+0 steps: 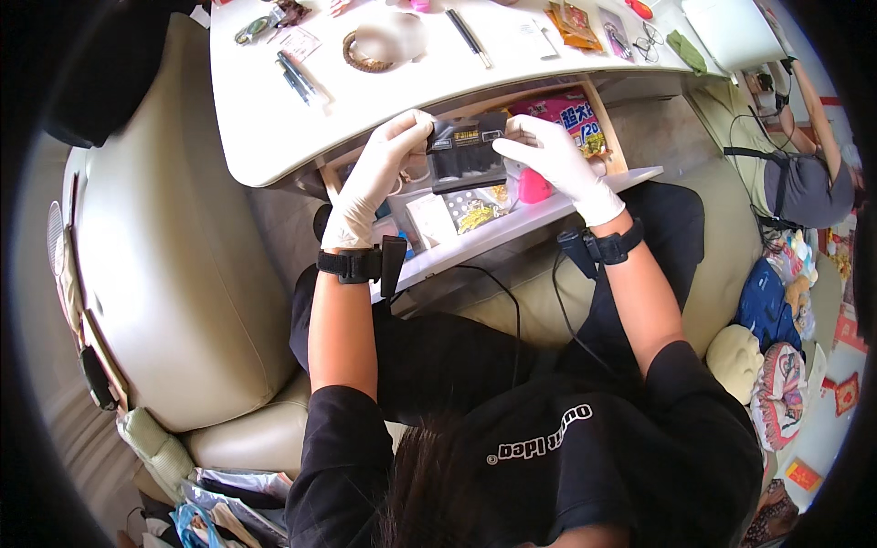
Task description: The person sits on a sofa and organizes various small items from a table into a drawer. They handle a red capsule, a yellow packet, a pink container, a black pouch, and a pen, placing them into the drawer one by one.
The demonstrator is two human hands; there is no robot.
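Note:
A small black packet [468, 163] with a clear lower part and printed writing hangs between my hands, above an open drawer [466, 248]. My left hand [385, 164], in a white glove, pinches its upper left corner. Gloved likewise, my right hand [556, 159] holds the packet's right edge between thumb and fingers. Below it in the drawer lie a yellow trinket in a dotted packet [474, 214], a white card or box [431, 219] and a bright pink item [534, 186]. A pink snack bag [541, 109] sits at the drawer's back right, partly behind my right hand.
The white tabletop [260, 130] overhangs the drawer, bearing pens [296, 77], a braided ring [360, 58], an orange packet [574, 27] and glasses [646, 44]. A beige sofa seat [178, 246] stands left. Cables hang from my wrist devices. Another person [808, 178] is at far right.

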